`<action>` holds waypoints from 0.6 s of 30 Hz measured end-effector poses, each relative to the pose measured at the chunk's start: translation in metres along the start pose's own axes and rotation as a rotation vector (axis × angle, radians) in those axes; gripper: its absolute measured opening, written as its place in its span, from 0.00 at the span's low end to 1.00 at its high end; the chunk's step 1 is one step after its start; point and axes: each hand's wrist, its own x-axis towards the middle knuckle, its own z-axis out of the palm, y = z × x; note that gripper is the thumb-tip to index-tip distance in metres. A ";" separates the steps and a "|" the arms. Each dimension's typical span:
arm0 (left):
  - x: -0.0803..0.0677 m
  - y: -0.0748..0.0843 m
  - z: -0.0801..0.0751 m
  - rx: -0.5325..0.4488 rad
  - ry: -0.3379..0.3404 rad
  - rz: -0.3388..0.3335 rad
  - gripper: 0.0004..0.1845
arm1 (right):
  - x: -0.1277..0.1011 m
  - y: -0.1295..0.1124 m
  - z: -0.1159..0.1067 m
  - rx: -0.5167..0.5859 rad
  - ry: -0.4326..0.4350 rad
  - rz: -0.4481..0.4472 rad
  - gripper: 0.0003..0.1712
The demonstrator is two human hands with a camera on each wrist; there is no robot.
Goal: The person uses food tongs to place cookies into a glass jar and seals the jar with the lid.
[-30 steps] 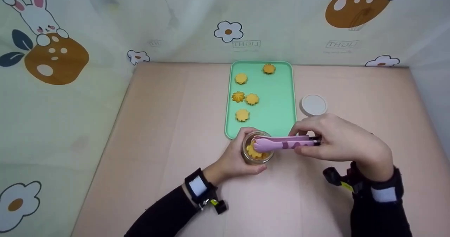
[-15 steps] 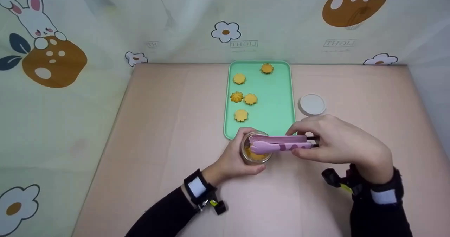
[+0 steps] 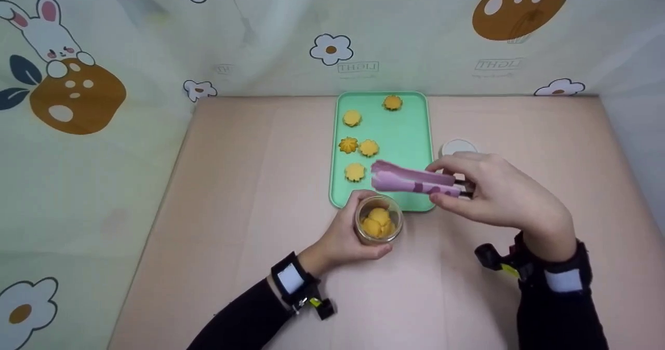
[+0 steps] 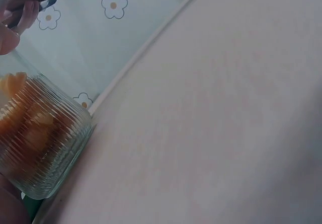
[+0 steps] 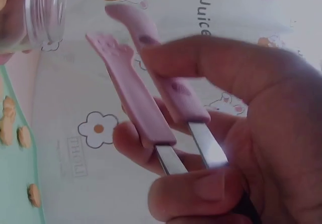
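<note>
My left hand (image 3: 340, 238) grips a ribbed glass jar (image 4: 68, 138) just in front of the tray, its round mouth facing up in the head view. Several yellow flower-shaped cookies (image 3: 378, 224) lie inside the jar. In my right hand (image 3: 499, 194) is a pair of pink tongs (image 3: 413, 182), held between thumb and fingers. The tong tips stand slightly apart with nothing between them, over the near part of the green tray (image 3: 408, 137). Several cookies rest on that tray, such as one pale cookie (image 3: 355, 172) near its left edge.
A round white lid (image 3: 458, 146) lies right of the tray, partly covered by my right hand. The pinkish table (image 3: 249, 184) ends at the back against a printed cloth (image 3: 270, 43) with flowers and rabbits.
The tongs have let go of a cookie in the jar, then moved up and away from the mouth, toward the tray. My left hand keeps the jar in place.
</note>
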 end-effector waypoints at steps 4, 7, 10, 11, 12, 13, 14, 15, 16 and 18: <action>0.000 -0.001 0.000 -0.011 0.000 -0.003 0.47 | 0.007 0.010 0.007 -0.011 0.093 0.072 0.16; 0.000 -0.001 0.000 -0.010 0.002 -0.009 0.47 | 0.017 0.020 0.018 -0.007 0.176 0.147 0.20; 0.000 -0.001 0.001 0.003 0.007 -0.020 0.47 | 0.029 0.031 0.033 -0.006 0.252 0.206 0.23; 0.000 0.000 0.001 0.007 0.008 -0.024 0.48 | 0.033 0.035 0.039 -0.003 0.268 0.226 0.23; 0.000 0.000 0.001 0.011 0.009 -0.027 0.48 | 0.037 0.039 0.045 -0.002 0.277 0.244 0.24; 0.000 0.000 0.001 0.013 0.010 -0.029 0.48 | 0.041 0.043 0.051 -0.004 0.279 0.264 0.25; 0.000 0.001 0.001 0.015 0.010 -0.032 0.48 | 0.045 0.046 0.057 0.000 0.272 0.284 0.25; 0.000 0.001 0.001 0.016 0.011 -0.034 0.48 | 0.048 0.050 0.063 0.004 0.259 0.305 0.26; -0.001 0.000 0.001 0.018 0.011 -0.034 0.48 | 0.051 0.053 0.068 0.008 0.242 0.327 0.27; -0.001 0.000 0.001 0.021 0.008 -0.035 0.48 | 0.055 0.059 0.078 0.018 0.203 0.365 0.29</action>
